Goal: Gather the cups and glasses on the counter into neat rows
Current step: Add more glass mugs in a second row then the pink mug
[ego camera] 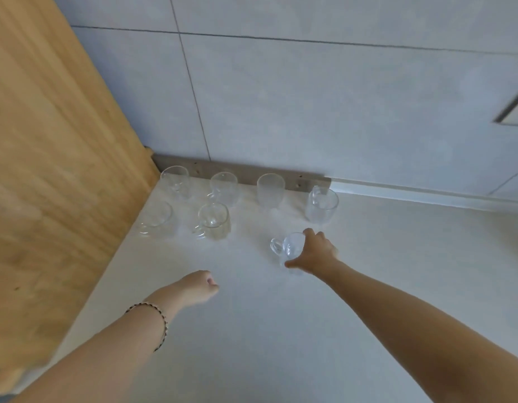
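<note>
Wrapping round the small glass mug (289,247) from its right side, the right grip (316,251) has its fingers over the far rim and its thumb low on the near wall, so it is closed on the mug. The mug sits at or just above the surface (252,330); whether its base touches cannot be told. Its handle (276,246) points left, away from the palm and toward the other glasses.

That leftward direction is what the next move depends on. The front row holds only two pieces, a low glass cup (156,218) and a handled glass (212,221), and the open place beside them lies to the left of and slightly beyond the mug. The right grip is already on the mug and is the nearer one to that gap. The left grip (202,285) is curled into a fist that holds nothing, low over the surface, nearer the person and well apart from every glass.

Behind, four pieces stand along the wall: a tall clear glass (175,181), a handled clear cup (224,187), a frosted tumbler (270,190) and a wide clear mug (321,205), this last set a little forward of the others. The held mug is clear, thin-walled and squat, and looks empty. Being smooth glass, it probably calls for a gentle set-down.
</note>
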